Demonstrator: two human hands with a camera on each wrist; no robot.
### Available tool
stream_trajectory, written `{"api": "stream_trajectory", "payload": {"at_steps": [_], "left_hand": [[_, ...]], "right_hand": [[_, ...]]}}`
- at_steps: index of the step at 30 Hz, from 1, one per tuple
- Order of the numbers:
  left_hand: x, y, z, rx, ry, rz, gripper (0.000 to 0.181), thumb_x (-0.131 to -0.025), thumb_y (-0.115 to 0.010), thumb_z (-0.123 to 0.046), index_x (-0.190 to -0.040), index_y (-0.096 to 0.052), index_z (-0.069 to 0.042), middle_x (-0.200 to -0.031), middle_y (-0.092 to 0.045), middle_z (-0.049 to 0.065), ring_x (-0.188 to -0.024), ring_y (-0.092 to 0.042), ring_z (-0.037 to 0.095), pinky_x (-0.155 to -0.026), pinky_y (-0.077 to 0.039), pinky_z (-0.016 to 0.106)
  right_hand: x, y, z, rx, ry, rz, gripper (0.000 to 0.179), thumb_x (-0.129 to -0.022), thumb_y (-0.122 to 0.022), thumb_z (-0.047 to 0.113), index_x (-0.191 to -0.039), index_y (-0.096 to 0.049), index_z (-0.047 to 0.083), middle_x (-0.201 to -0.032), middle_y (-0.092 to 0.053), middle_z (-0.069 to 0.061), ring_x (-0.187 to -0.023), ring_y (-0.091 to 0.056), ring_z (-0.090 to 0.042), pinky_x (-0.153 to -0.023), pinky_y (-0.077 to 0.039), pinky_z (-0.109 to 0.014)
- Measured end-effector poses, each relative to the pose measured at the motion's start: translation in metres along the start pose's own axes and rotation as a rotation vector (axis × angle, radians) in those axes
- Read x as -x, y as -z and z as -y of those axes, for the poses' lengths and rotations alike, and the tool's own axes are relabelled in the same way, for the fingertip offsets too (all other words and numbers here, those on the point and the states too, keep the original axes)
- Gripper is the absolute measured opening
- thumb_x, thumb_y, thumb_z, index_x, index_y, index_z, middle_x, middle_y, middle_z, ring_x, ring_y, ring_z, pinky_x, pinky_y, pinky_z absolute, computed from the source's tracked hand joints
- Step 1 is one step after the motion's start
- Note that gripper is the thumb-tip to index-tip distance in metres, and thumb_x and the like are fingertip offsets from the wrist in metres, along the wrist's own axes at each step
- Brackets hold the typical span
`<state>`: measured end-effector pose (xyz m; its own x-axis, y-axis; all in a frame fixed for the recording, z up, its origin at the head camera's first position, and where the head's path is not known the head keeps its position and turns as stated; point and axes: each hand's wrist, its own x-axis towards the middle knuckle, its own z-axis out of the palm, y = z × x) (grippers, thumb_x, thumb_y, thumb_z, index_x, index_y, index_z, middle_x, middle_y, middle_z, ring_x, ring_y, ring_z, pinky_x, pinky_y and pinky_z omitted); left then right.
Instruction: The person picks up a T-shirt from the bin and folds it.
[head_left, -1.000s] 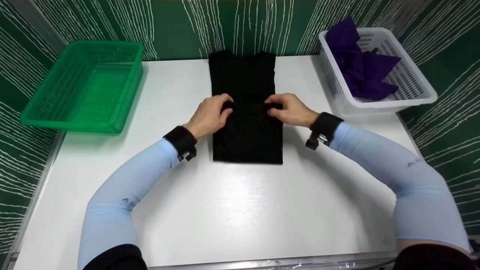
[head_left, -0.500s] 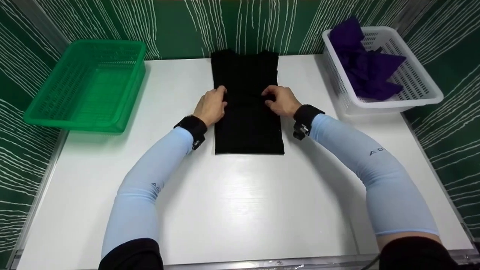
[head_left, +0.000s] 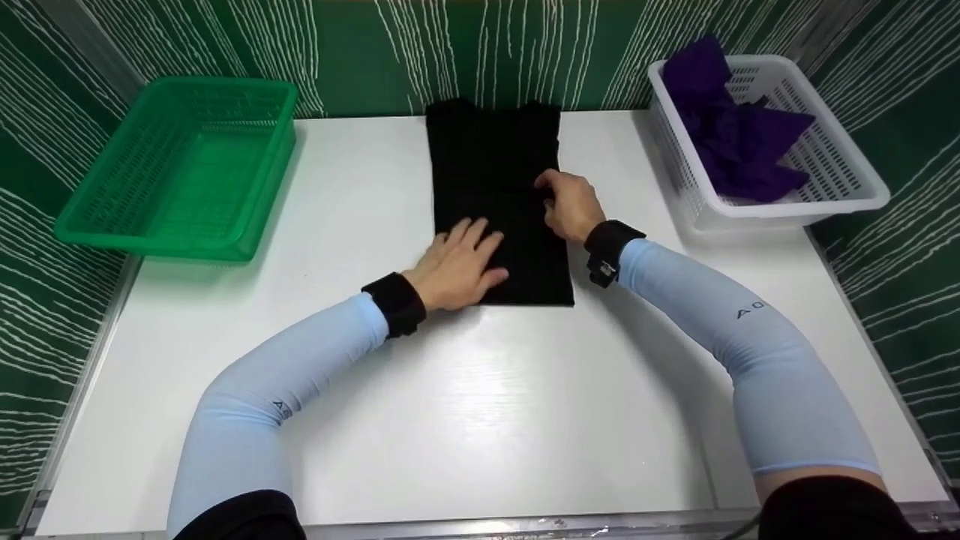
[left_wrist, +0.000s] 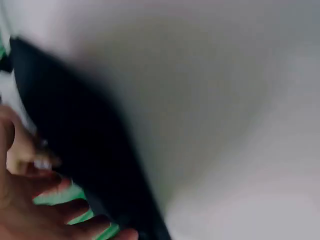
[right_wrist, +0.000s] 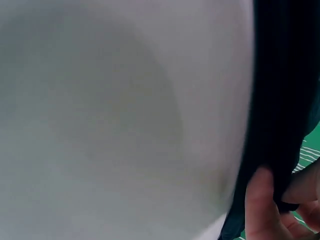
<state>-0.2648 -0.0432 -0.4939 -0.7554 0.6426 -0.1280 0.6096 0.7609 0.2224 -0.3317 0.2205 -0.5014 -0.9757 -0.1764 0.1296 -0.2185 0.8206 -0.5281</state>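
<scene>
A black folded garment (head_left: 495, 157) lies lengthwise on the white table, its far end against the back wall. A crease or layer edge runs across its middle. My left hand (head_left: 457, 266) lies with fingers spread over the garment's near left part. In the left wrist view the spread fingers (left_wrist: 75, 225) show beside the dark cloth. My right hand (head_left: 574, 206) is at the garment's right edge, by the crease. The right wrist view shows its thumb (right_wrist: 261, 205) and a finger on either side of the dark fabric, pinching it.
At the back left stands a green plastic basket (head_left: 247, 187) with nothing seen inside. A white basket (head_left: 795, 214) at the back right holds crumpled purple cloth (head_left: 739, 142). Green walls with white streaks border the table (head_left: 487, 420).
My left hand has left the garment's left edge, moved nearer and to the right, and spread its fingers on the cloth. The right hand has shifted slightly to the right.
</scene>
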Motion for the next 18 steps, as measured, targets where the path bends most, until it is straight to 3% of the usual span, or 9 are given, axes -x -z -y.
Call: {"api": "stream_trajectory", "payload": {"at_steps": [3, 6, 8, 11, 14, 18], "left_hand": [[0.008, -0.008, 0.000, -0.064, 0.027, 0.079, 0.079, -0.113, -0.028, -0.066, -0.176, -0.015, -0.020, -0.183, -0.007, 0.019, -0.169, -0.010, 0.046, -0.130, -0.024, 0.071], [0.008, -0.009, 0.001, -0.073, 0.065, 0.135, 0.082, -0.112, -0.024, -0.070, -0.177, -0.007, -0.024, -0.184, 0.002, 0.016, -0.169, -0.002, 0.045, -0.130, -0.018, 0.073], [0.005, -0.006, 0.002, -0.050, 0.075, 0.158, 0.084, -0.111, -0.023, -0.071, -0.177, -0.005, -0.021, -0.184, 0.004, 0.015, -0.169, 0.002, 0.045, -0.131, -0.015, 0.073], [-0.003, 0.000, 0.004, -0.051, 0.079, 0.145, 0.090, -0.110, -0.025, -0.073, -0.176, -0.006, -0.014, -0.184, 0.003, 0.016, -0.170, 0.003, 0.044, -0.133, -0.012, 0.071], [-0.013, 0.006, 0.006, -0.101, 0.080, 0.111, 0.104, -0.106, -0.033, -0.080, -0.175, -0.007, -0.006, -0.184, 0.002, 0.018, -0.170, 0.001, 0.042, -0.134, -0.013, 0.066], [-0.024, 0.006, 0.005, -0.122, 0.089, 0.127, 0.124, -0.096, -0.045, -0.088, -0.173, -0.003, -0.001, -0.183, 0.005, 0.021, -0.170, 0.002, 0.040, -0.136, -0.011, 0.063]], "right_hand": [[0.000, -0.004, 0.002, 0.072, 0.000, 0.016, 0.036, -0.101, -0.058, -0.003, -0.136, -0.064, 0.001, -0.134, -0.069, -0.026, -0.125, -0.067, -0.046, -0.106, -0.055, -0.059], [0.006, -0.007, 0.004, 0.253, 0.035, 0.029, 0.038, -0.103, -0.059, 0.003, -0.141, -0.059, 0.003, -0.136, -0.064, -0.025, -0.121, -0.066, -0.048, -0.099, -0.057, -0.062], [0.014, -0.010, 0.010, 0.372, 0.097, 0.028, 0.042, -0.104, -0.062, 0.010, -0.145, -0.056, 0.002, -0.140, -0.060, -0.026, -0.123, -0.064, -0.049, -0.099, -0.055, -0.065], [0.026, -0.014, 0.025, 0.419, 0.243, 0.036, 0.052, -0.106, -0.064, 0.025, -0.150, -0.053, 0.000, -0.152, -0.053, -0.029, -0.138, -0.055, -0.050, -0.111, -0.045, -0.070], [0.034, -0.022, 0.038, 0.356, 0.361, 0.155, 0.069, -0.111, -0.052, 0.045, -0.161, -0.043, -0.002, -0.167, -0.040, -0.030, -0.155, -0.039, -0.051, -0.122, -0.033, -0.074], [0.035, -0.031, 0.041, 0.387, 0.372, 0.389, 0.087, -0.113, -0.032, 0.062, -0.173, -0.017, 0.000, -0.180, -0.017, -0.025, -0.166, -0.019, -0.048, -0.128, -0.026, -0.072]]}}
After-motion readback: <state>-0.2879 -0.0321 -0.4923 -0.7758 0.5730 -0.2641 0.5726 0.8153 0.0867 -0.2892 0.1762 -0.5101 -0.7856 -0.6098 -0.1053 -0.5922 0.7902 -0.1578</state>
